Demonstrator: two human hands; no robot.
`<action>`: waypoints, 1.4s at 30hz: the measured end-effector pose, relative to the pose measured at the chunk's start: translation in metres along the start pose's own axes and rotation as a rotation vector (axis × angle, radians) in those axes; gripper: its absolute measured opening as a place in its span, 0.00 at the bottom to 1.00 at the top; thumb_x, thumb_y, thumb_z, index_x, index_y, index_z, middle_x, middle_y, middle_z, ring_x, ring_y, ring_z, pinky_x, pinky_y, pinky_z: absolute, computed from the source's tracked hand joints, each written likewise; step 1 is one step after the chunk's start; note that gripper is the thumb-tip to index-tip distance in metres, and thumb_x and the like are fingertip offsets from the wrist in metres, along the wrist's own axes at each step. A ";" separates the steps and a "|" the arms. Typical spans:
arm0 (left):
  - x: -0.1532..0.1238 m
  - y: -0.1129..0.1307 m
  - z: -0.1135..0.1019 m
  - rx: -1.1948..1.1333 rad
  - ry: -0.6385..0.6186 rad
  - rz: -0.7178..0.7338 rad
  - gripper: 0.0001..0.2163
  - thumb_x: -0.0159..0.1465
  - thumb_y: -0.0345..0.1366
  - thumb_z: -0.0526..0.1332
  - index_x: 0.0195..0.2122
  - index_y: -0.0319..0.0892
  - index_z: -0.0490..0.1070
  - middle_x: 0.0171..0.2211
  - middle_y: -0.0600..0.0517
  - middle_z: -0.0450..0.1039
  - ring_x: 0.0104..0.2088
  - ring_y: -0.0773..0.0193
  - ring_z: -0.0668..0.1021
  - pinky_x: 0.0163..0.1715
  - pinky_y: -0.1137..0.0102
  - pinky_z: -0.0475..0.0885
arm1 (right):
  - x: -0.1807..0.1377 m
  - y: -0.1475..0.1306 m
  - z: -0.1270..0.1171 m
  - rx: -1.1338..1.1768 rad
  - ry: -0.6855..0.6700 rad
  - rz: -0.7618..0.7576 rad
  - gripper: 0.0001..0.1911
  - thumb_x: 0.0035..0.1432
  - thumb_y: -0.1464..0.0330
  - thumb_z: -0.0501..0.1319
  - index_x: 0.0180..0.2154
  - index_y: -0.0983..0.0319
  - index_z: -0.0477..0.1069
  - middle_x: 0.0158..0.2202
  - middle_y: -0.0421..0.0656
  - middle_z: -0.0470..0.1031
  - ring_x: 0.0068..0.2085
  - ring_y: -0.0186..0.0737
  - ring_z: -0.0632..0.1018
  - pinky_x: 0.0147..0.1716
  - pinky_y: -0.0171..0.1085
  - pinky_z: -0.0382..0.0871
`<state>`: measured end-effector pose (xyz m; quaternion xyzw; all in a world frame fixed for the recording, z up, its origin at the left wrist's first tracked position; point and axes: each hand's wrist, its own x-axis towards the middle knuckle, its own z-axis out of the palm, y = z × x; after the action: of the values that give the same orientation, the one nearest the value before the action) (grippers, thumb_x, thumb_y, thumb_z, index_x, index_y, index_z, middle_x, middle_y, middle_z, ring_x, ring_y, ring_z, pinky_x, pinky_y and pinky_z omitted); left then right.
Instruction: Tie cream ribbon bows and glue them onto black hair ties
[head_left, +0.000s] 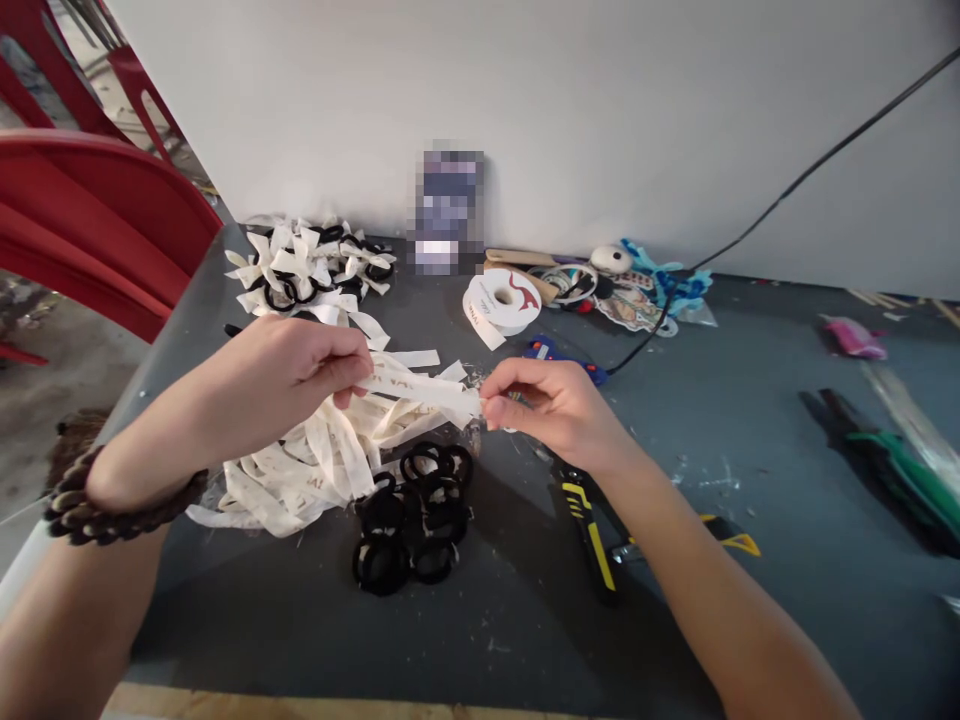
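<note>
A cream ribbon strip [424,388] with faint printed letters stretches between my two hands above the table. My left hand [311,365] pinches its left end. At the other end, the fingertips of my right hand [536,405] are closed on the ribbon. Beneath my left hand lies a loose pile of cut cream ribbons [300,470]. Several black hair ties [412,515] are grouped just in front of that pile. Farther back sits a heap of black hair ties with cream bows [307,260]. A ribbon spool [504,302] stands behind my right hand.
A blue glue gun [562,358] lies behind my right hand, near a black cable [795,185]. A yellow-and-black cutter [589,535] lies by my right forearm. Green-handled pliers [896,470] are at the right. A blurred-out phone-like object [450,205] leans on the wall; a red chair [97,220] stands left.
</note>
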<state>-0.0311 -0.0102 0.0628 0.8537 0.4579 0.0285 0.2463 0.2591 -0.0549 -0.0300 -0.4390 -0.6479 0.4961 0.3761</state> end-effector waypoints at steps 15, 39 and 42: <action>0.016 -0.001 0.039 -0.085 -0.049 0.183 0.15 0.74 0.42 0.57 0.57 0.49 0.78 0.52 0.52 0.83 0.46 0.60 0.83 0.43 0.71 0.70 | -0.004 -0.013 0.015 -0.088 -0.154 0.191 0.10 0.64 0.62 0.68 0.34 0.61 0.77 0.27 0.40 0.81 0.28 0.35 0.79 0.31 0.34 0.69; 0.023 0.001 0.038 -0.213 -0.318 0.033 0.11 0.69 0.34 0.58 0.36 0.44 0.81 0.32 0.55 0.85 0.28 0.67 0.80 0.27 0.73 0.66 | -0.001 -0.007 0.020 -0.243 -0.251 0.219 0.06 0.65 0.67 0.65 0.36 0.60 0.80 0.30 0.40 0.84 0.32 0.38 0.83 0.33 0.35 0.69; 0.023 -0.002 0.037 -0.198 -0.322 0.039 0.11 0.69 0.34 0.57 0.34 0.43 0.78 0.30 0.55 0.84 0.27 0.66 0.80 0.27 0.73 0.66 | -0.001 -0.009 0.019 -0.261 -0.278 0.238 0.09 0.67 0.65 0.63 0.34 0.60 0.78 0.29 0.39 0.84 0.31 0.37 0.82 0.32 0.34 0.67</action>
<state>-0.0090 -0.0063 0.0253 0.8276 0.3911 -0.0589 0.3984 0.2398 -0.0627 -0.0261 -0.4846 -0.6959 0.5046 0.1619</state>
